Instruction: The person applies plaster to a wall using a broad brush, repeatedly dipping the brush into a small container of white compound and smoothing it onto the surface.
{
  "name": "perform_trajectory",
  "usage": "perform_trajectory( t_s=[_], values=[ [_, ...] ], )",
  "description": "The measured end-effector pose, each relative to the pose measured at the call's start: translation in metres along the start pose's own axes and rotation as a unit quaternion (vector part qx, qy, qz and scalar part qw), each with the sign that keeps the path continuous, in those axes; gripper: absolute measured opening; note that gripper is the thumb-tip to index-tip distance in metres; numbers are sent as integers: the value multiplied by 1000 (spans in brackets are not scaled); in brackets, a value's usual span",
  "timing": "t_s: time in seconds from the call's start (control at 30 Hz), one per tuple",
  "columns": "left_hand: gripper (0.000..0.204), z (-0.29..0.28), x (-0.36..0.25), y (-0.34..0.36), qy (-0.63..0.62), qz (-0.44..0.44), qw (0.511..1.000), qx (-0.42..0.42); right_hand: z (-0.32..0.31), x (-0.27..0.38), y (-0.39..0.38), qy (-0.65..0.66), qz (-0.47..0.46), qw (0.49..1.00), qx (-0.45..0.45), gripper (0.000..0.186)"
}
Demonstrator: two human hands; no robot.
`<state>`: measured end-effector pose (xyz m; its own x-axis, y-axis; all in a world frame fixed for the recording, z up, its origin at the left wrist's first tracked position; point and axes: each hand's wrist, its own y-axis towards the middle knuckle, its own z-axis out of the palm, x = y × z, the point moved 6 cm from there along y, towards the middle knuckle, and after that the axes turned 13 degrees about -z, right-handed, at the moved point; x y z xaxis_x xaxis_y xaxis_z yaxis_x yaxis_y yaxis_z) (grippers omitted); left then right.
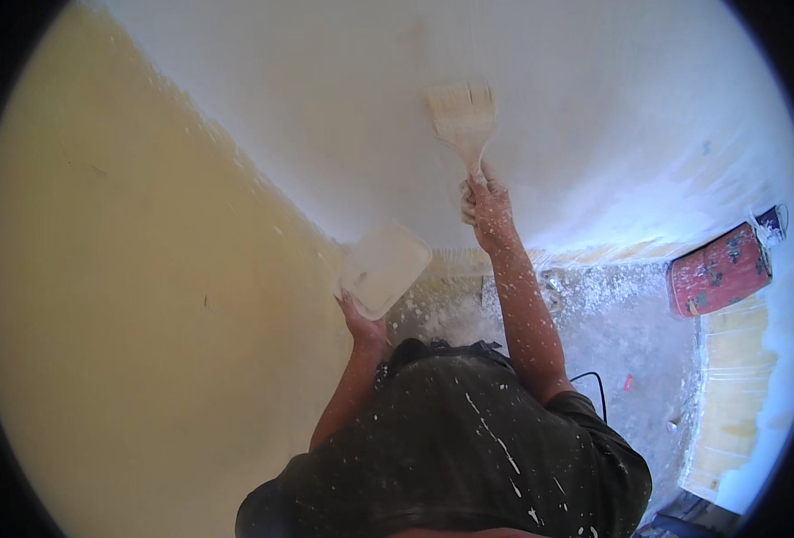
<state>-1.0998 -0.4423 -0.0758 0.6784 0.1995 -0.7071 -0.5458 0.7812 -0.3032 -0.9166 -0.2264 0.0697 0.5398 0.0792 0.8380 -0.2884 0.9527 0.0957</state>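
Observation:
My right hand (488, 208), speckled with white paint, is wrapped round the handle of a wide paintbrush (464, 115). The brush points upward, its pale bristles at the white-coated wall (325, 117); whether they touch it, I cannot tell. Lower and to the left, my left hand (363, 323) grips the near edge of a whitish square-cornered container (390, 262). A pale, smooth surface shows in it, but its depth is hard to make out. The container is close to the corner where the white wall meets a yellow wall (128, 296).
A red drum with dark patches (722, 271) stands on the right, with a small dark bucket (772, 222) by its end. White splatter covers the floor (630, 332). A black cable (602, 387) curves beside my right arm, near a small red scrap (628, 383).

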Motion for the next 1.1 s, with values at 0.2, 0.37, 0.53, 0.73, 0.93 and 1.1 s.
perform_trajectory(
  t_s=[0.2,0.37,0.53,0.73,0.93,1.1],
  values=[
    [51,-5,-1,0,-7,19,1000,-1,-61,-93,-28,17,137,989,-54,36],
    [51,-4,0,-6,-16,17,1000,-10,-58,-74,-40,-16,132,987,-92,31],
    [53,-7,-3,-13,-8,29,1000,-7,-9,23,-40,-17,-39,998,-44,32],
    [52,-11,-6,-15,-3,35,999,-4,-2,27,-33,7,-21,999,-33,32],
    [51,-15,-2,-17,-12,30,999,-22,-28,-37,-30,-1,92,993,-71,26],
    [51,-17,1,-12,6,40,999,-21,-22,-21,-33,-5,91,994,-59,24]
  ],
)
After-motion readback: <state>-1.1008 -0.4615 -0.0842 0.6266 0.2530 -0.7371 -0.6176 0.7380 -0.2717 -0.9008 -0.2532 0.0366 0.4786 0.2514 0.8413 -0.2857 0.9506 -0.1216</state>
